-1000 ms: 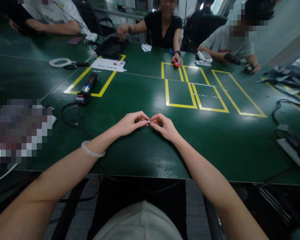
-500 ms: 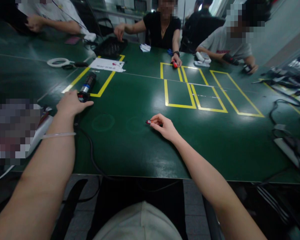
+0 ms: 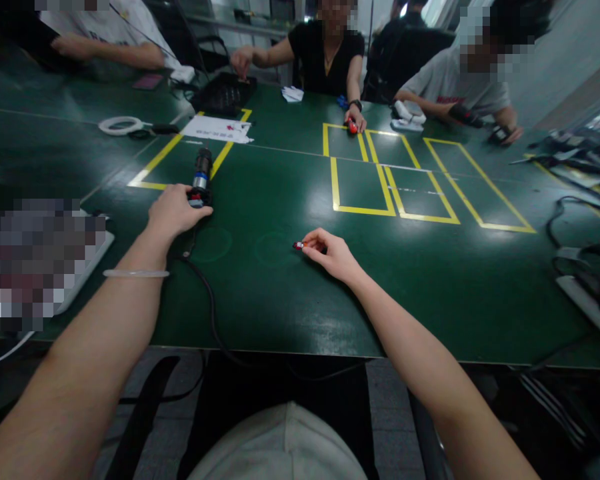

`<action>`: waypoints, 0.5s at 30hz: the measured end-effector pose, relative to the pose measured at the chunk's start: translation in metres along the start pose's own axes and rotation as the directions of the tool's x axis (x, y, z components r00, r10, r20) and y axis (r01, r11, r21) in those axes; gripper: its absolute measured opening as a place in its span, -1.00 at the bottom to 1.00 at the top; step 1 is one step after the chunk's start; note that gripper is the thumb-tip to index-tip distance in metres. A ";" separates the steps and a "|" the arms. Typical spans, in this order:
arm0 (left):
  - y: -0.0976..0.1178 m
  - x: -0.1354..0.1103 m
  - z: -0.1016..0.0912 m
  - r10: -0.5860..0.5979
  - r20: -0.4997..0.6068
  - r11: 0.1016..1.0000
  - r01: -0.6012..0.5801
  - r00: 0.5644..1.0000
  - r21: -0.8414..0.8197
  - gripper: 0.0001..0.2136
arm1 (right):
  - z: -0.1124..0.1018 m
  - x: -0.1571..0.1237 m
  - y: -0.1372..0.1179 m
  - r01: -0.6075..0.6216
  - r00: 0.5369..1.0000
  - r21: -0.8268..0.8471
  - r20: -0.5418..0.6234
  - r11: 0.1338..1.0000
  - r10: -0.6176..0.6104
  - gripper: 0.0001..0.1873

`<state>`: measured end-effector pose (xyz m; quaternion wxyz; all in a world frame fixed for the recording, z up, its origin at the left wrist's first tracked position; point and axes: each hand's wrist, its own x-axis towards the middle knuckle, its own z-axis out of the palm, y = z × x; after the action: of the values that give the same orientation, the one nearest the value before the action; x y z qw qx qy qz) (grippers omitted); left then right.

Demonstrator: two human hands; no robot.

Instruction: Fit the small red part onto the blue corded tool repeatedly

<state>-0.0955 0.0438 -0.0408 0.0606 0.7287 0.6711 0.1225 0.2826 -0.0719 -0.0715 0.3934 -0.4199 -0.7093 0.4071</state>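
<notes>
My left hand (image 3: pixel 173 212) is wrapped round the lower end of a black corded power tool (image 3: pixel 201 179) with a silver and blue band. The tool points away from me, its thin tip towards the far side, at the edge of a yellow taped frame; most of my left fingers are hidden. Between the thumb and fingertips of my right hand (image 3: pixel 331 253) is a small red, black and silver piece (image 3: pixel 299 246), too small to name. That hand is low over the green table (image 3: pixel 290 307), apart from the tool.
Yellow tape frames (image 3: pixel 364 212) mark the table. A white ring-shaped item (image 3: pixel 121 125), a paper sheet (image 3: pixel 216 129) and a black tray (image 3: pixel 223 95) lie farther off. Across the table a co-worker's hand (image 3: pixel 355 121) touches a red object. A cable (image 3: pixel 213 313) runs to the table's front edge.
My left hand has moved right with the power tool, which stands more upright in view and has drawn its cable along. My right hand has hardly moved.
</notes>
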 end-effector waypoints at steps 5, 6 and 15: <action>0.065 -0.020 0.010 -0.016 0.002 0.999 0.016 1.000 0.034 -0.31 | -0.001 0.001 -0.003 -0.001 1.000 -0.052 -0.011 0.999 0.001 -0.80; 0.078 -0.025 0.013 0.024 0.014 0.999 -0.025 1.000 0.028 -0.31 | -0.002 0.001 -0.003 -0.001 1.000 -0.059 -0.017 0.998 0.000 -0.81; 0.161 -0.072 0.029 0.315 0.069 0.949 -0.316 0.947 -0.001 -0.41 | -0.004 0.003 -0.001 -0.002 0.990 -0.105 -0.142 0.995 -0.013 -0.82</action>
<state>0.0621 -0.0400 -0.0349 0.0593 0.8306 0.5442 0.1023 0.2850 -0.0681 -0.0688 0.4217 -0.4661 -0.7008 0.3373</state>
